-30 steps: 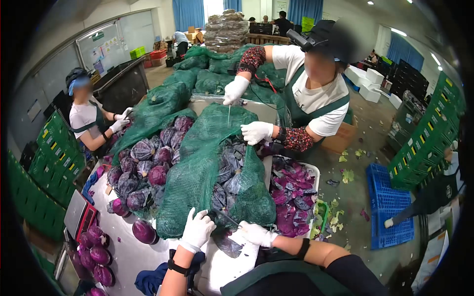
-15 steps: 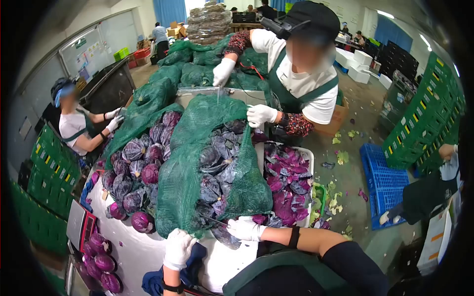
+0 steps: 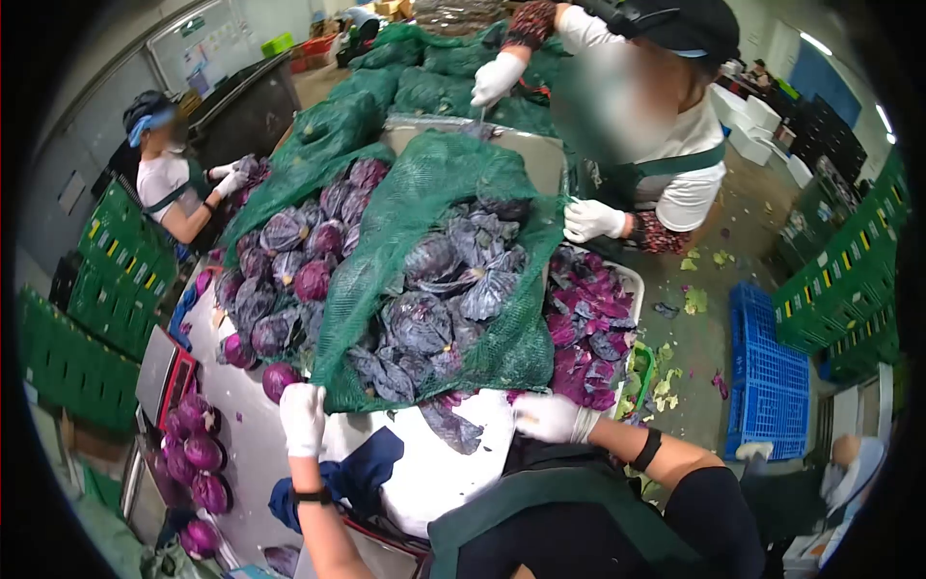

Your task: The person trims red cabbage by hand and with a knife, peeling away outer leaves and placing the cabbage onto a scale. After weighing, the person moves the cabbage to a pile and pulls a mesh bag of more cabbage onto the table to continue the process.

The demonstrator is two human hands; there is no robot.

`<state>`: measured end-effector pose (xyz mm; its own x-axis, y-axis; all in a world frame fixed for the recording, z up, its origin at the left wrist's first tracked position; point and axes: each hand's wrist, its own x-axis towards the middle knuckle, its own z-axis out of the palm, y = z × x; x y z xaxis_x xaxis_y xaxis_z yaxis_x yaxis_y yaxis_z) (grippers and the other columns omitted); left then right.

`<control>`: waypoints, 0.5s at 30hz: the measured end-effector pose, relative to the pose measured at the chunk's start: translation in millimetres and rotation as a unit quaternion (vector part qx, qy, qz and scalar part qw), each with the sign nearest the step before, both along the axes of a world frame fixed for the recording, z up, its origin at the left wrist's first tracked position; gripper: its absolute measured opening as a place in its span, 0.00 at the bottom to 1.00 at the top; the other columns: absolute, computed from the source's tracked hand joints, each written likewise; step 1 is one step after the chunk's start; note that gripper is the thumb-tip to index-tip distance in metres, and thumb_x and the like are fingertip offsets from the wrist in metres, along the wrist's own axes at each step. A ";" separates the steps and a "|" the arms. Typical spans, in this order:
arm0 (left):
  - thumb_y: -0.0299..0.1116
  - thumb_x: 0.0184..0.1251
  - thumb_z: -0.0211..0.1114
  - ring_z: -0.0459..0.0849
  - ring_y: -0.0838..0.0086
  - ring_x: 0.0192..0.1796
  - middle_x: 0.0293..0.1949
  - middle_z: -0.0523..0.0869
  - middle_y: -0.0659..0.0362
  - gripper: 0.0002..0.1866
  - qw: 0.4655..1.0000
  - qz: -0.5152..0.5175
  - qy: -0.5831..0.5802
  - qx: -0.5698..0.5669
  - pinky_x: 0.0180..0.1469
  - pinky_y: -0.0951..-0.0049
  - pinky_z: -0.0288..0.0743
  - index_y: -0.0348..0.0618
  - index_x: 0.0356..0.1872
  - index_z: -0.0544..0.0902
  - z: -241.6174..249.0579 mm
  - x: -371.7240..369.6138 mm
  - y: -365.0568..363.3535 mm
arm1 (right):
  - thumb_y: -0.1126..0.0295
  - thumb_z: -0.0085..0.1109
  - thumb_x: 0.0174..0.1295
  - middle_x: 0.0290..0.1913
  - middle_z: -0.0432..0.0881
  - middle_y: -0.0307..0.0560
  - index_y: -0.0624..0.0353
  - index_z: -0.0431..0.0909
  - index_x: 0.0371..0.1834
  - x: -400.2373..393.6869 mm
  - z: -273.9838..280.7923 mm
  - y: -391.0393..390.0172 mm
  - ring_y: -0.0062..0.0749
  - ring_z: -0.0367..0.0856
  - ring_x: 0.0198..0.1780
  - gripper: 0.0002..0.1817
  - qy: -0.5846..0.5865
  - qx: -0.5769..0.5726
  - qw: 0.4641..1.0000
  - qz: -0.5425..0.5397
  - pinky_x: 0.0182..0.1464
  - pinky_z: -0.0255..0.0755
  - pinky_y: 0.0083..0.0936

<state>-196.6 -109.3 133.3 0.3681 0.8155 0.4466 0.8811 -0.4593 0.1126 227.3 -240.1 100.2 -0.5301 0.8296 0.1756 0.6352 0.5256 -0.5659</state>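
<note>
A green mesh sack (image 3: 352,318) lies slit open in front of me, with dark red cabbages (image 3: 417,323) and loose outer leaves showing inside. My left hand (image 3: 303,421), in a white glove, is closed on the sack's near left corner. Beside that hand sits a single purple cabbage (image 3: 281,382). My right hand (image 3: 552,418), also gloved, is at the near right of the sack, fingers curled and slightly blurred; what they hold is not clear. A loose cabbage leaf (image 3: 451,427) lies between my hands on the white surface.
Across the table a co-worker's gloved hand (image 3: 593,221) grips the sack's right edge. Another co-worker handles cabbage at left. Trimmed leaves fill a white tray (image 3: 629,289) at right. Peeled cabbages (image 3: 203,452) sit at lower left. Blue pallet (image 3: 769,372) and green crates (image 3: 839,289) stand right.
The sack's opening has spread wider, exposing more cabbages. My left hand has moved left and up, my right hand rightward. The thin dark tool at my right hand no longer shows. The view has shifted.
</note>
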 end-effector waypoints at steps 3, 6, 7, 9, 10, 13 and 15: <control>0.31 0.57 0.63 0.75 0.58 0.33 0.24 0.75 0.53 0.09 0.997 0.074 0.023 0.025 0.38 0.60 0.69 0.42 0.22 0.73 -46.6 -7.2 26.3 | 0.64 0.56 0.59 0.52 0.74 0.52 0.49 0.67 0.62 1.3 37.5 43.0 0.43 0.80 0.34 0.25 0.056 0.001 0.993 -0.102 0.34 0.77 0.30; 0.32 0.57 0.63 0.75 0.57 0.33 0.24 0.75 0.53 0.09 0.991 0.116 0.022 0.057 0.37 0.60 0.70 0.42 0.22 0.74 -59.4 -2.7 24.7 | 0.66 0.58 0.57 0.60 0.68 0.52 0.49 0.58 0.68 -10.1 64.5 75.8 0.43 0.81 0.32 0.34 -0.033 -0.009 0.993 -0.110 0.34 0.77 0.31; 0.32 0.57 0.63 0.75 0.57 0.32 0.24 0.76 0.53 0.09 0.990 0.132 0.019 0.049 0.37 0.60 0.70 0.42 0.22 0.74 -57.4 -3.0 21.6 | 0.66 0.58 0.57 0.59 0.69 0.52 0.50 0.53 0.70 -9.5 45.0 86.7 0.43 0.81 0.30 0.37 -0.060 0.036 0.992 -0.102 0.33 0.77 0.31; 0.32 0.57 0.63 0.76 0.57 0.31 0.23 0.76 0.53 0.10 0.988 0.143 0.022 0.048 0.35 0.60 0.70 0.42 0.21 0.74 -53.6 -4.0 13.6 | 0.65 0.59 0.57 0.48 0.74 0.49 0.53 0.65 0.61 6.7 25.9 82.1 0.42 0.80 0.29 0.27 -0.033 0.083 0.989 -0.116 0.33 0.77 0.31; 0.32 0.57 0.63 0.76 0.57 0.31 0.23 0.76 0.53 0.10 0.988 0.144 0.026 0.047 0.35 0.60 0.70 0.42 0.21 0.74 -51.8 -4.3 10.7 | 0.64 0.59 0.56 0.43 0.76 0.47 0.54 0.70 0.57 23.2 13.5 67.5 0.41 0.80 0.31 0.23 -0.054 0.059 0.988 -0.131 0.33 0.77 0.31; 0.35 0.57 0.63 0.75 0.57 0.31 0.22 0.75 0.54 0.12 0.990 0.131 0.036 0.033 0.35 0.60 0.70 0.42 0.20 0.72 -60.8 16.6 -5.3 | 0.64 0.60 0.57 0.37 0.76 0.45 0.55 0.76 0.46 67.4 -29.5 1.4 0.39 0.80 0.35 0.14 -0.071 -0.071 0.982 -0.161 0.36 0.76 0.31; 0.38 0.56 0.67 0.77 0.56 0.40 0.33 0.78 0.51 0.13 0.986 0.167 -0.017 -0.012 0.48 0.60 0.71 0.40 0.34 0.76 -63.9 40.5 -20.9 | 0.64 0.61 0.57 0.37 0.76 0.45 0.55 0.76 0.44 73.3 -46.3 -10.5 0.38 0.80 0.36 0.14 -0.034 -0.099 0.978 -0.182 0.37 0.75 0.31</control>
<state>-156.1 -130.2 69.4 0.0617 0.8989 0.4338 0.9784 -0.1404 0.1517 300.6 -250.7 54.0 -0.1978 0.9797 -0.0324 0.7998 0.1422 -0.5832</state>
